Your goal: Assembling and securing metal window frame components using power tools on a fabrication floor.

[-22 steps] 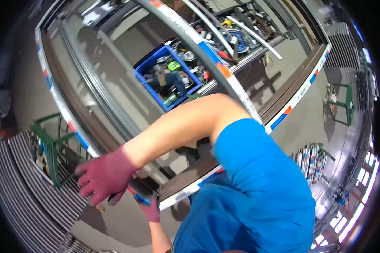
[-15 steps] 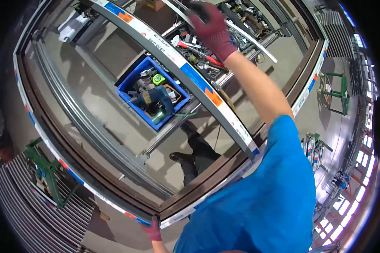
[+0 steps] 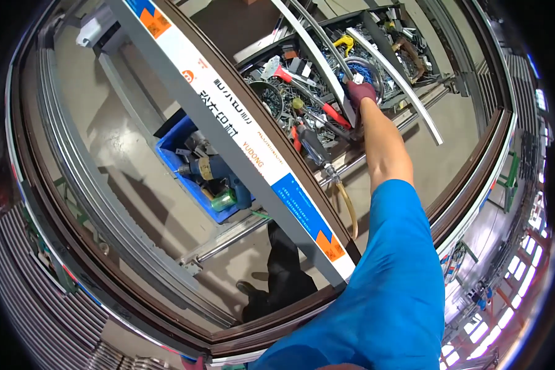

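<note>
In the head view, a worker's right hand [image 3: 360,92], in a maroon glove, reached at arm's length over a large brown frame [image 3: 271,322] into a black-walled hardware tray [image 3: 377,37]. The near end of a grey metal rod [image 3: 324,40] met the glove there; from these fingers the rod ran away and to the left, its long axis slanting across the tray. Whether the fingers were closed on it, open against it or on something below could not be told, as the back of the glove hid them.

Just left of the fingers, a white strip [image 3: 315,49] lay almost alongside the rod. A blue wire coil [image 3: 365,73] sat right beside the fingertips, and a second white strip [image 3: 396,86] slanted past on their right. Nearer the worker and to the left of the fingers were a red handle [image 3: 335,115] and a dark-bodied hand tool [image 3: 313,147] with a tan hose [image 3: 346,203].

Farther left of the same fingers, past the frame's label-wrapped crossbar [image 3: 228,123], a blue crate [image 3: 192,192] held a pistol-grip drill [image 3: 225,171].

The left hand [image 3: 194,362], also gloved, showed only a sliver at the frame's near corner; how its fingers were set could not be seen. It was well apart from the rod, leaving the right hand by far the nearer.
</note>
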Motion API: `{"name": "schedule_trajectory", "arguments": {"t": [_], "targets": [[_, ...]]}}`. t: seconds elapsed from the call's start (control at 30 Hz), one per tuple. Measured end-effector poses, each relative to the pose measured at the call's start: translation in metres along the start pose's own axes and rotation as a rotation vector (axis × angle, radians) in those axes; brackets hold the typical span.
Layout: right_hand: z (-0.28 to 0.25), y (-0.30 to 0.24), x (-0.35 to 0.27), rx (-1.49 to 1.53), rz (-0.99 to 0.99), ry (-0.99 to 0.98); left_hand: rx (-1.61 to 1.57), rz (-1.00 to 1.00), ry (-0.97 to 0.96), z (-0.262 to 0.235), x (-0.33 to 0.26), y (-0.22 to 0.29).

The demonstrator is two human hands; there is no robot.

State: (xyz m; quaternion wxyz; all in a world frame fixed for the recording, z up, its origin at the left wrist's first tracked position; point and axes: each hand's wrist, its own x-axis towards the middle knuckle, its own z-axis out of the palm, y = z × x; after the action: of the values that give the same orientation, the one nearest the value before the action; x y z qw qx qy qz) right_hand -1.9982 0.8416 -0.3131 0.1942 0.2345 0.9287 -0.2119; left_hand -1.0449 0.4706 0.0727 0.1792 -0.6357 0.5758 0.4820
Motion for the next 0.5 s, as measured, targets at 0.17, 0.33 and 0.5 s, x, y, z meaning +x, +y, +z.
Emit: {"name": "schedule_trajectory", "arguments": {"t": [0.17, 0.33, 0.5], "targets": [[-0.012, 0.007, -0.016, -0.031, -0.138, 0.140, -0.137, -0.004, 0.038, 0.018, -0.010, 0.023], [-0.082, 0.026, 0.015, -0.055, -0.110, 0.149, -0.260, 0.229, 0.279, 0.033, 0.000, -0.042], [-0.178, 0.042, -0.047, 0.362, -0.660, -0.214, -0.079, 0.307, 0.305, 0.035, -0.006, 0.006]]}}
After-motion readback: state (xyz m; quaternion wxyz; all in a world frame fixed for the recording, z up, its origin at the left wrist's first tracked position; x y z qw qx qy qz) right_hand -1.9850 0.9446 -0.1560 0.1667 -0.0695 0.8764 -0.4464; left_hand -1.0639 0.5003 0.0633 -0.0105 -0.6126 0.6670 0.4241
